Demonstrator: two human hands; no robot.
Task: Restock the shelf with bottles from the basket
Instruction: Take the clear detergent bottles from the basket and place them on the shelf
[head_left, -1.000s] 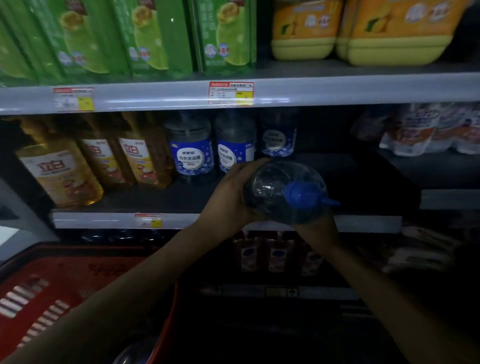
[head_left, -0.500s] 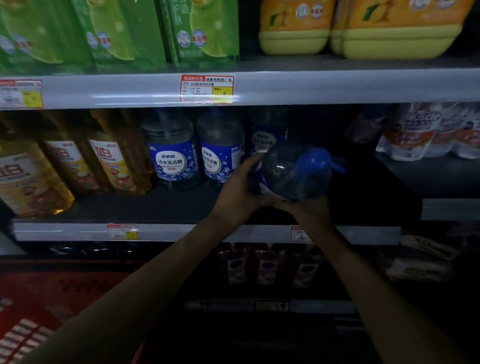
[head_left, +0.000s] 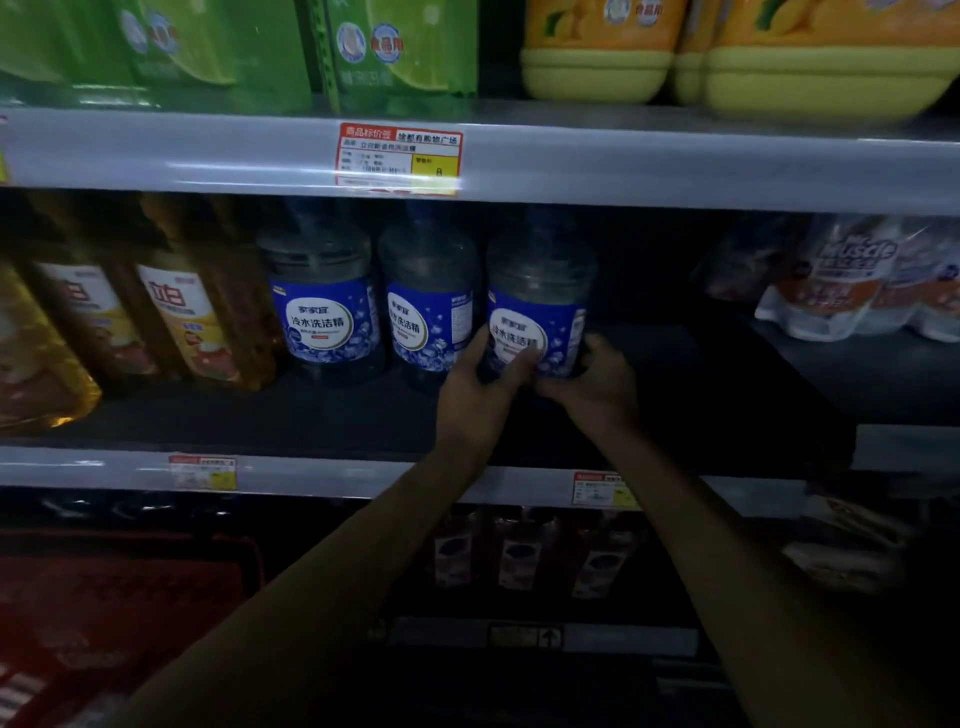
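On shelf (head_left: 260, 415) | bottle (head_left: 537, 291) upright, axis vertical | left hand (head_left: 478, 389), right hand (head_left: 597, 384) gripping

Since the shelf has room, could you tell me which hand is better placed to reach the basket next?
Probably the left hand: the basket lies low on the left, below that arm; the right hand, also on the bottle, is farther from it.

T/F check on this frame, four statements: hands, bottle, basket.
1. The left hand and right hand both hold the bottle. True.
2. The bottle lies on its side. False: it is upright.
3. It stands at the left end of its row. False: it is right of the two other blue-label bottles.
4. The basket is at lower left. True.
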